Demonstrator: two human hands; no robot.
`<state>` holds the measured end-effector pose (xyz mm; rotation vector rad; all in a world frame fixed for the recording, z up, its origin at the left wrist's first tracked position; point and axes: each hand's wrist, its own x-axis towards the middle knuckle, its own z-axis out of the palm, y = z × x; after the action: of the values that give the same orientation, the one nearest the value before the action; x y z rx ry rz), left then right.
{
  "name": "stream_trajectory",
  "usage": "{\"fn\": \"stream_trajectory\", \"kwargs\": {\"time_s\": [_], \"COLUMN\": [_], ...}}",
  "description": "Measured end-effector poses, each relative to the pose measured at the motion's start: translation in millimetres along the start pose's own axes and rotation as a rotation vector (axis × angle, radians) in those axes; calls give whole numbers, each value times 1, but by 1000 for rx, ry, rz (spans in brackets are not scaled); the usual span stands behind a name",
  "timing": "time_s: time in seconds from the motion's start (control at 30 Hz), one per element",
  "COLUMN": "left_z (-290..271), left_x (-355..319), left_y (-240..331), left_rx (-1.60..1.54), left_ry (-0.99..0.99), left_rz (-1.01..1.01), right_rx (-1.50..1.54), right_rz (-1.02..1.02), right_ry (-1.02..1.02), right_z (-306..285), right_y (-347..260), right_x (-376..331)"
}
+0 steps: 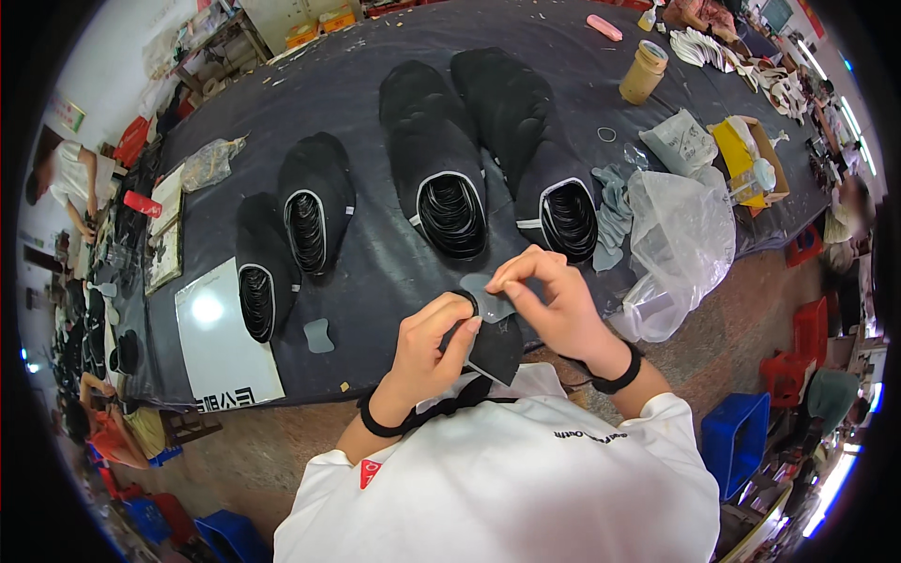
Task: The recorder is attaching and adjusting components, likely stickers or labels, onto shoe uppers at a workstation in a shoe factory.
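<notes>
Bare table (375, 272) lies ahead of the hands (488, 324), hemmed by black stacks (450, 188) and plastic bag (680, 235).

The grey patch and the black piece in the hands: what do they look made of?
Grey patch: thin, matte, looks like soft fabric or foam sheet, flat under the right hand fingertips. Black piece: dull, flexible-looking, likely textile or synthetic leather; left hand grips it.

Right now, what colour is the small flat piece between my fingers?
Grey; the small flat piece shows best in the head view.
</notes>
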<state>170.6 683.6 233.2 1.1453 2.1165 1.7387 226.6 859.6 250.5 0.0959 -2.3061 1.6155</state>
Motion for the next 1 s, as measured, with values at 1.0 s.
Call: {"fn": "stream_trajectory", "kwargs": {"time_s": [1.0], "left_z": [-9], "left_x": [4], "left_y": [-34], "left_rx": [-1002], "left_ry": [-66], "left_rz": [-538], "right_rx": [1563], "right_rz": [284], "right_ry": [399], "right_z": [21], "right_y": [35], "right_x": [-50]}}
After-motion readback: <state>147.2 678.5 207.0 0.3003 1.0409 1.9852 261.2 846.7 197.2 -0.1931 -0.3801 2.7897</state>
